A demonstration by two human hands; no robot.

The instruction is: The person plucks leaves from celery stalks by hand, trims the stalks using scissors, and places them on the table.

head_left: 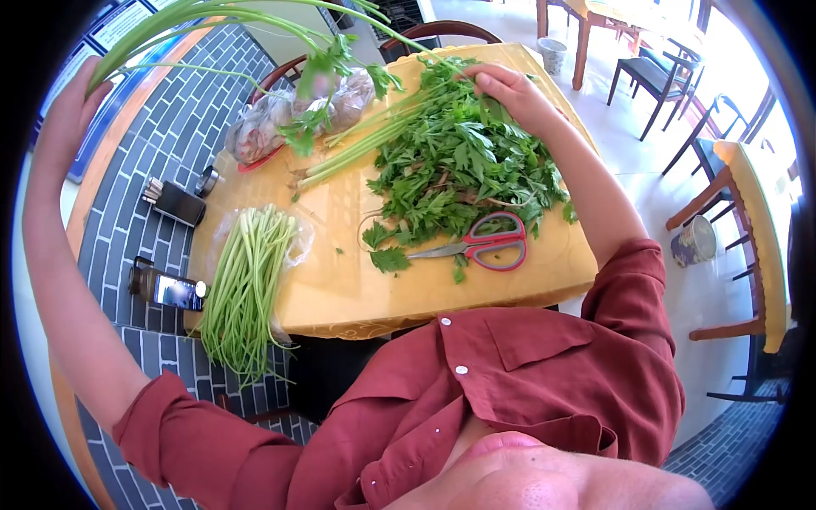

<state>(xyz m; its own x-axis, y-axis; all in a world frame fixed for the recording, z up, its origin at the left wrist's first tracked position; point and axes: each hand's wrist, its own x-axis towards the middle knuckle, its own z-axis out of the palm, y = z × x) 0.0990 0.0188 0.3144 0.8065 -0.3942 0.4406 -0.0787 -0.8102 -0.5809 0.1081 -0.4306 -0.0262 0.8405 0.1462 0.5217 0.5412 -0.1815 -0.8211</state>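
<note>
My left hand [81, 106], raised at the upper left, is closed round long green celery stalks [212, 19] whose leaves hang over the table's far side. At the top of a heap of leafy celery [467, 153], my right hand [501, 89] has its fingers pinched together on a leafy stem. Whole stalks stick out of the heap toward the left. Red-handled scissors [484, 246] lie slightly open at the heap's near edge. A bunch of bare stalks [246, 285] rests on clear plastic at the table's left, its thin ends hanging over the near edge.
The yellow-covered table [340, 293] also bears filled plastic bags [272, 127] at the back left. By the brick wall are a dark holder [180, 204] and a phone [177, 293]. Chairs [654, 81], a bin [694, 240] and another table [756, 246] stand to the right.
</note>
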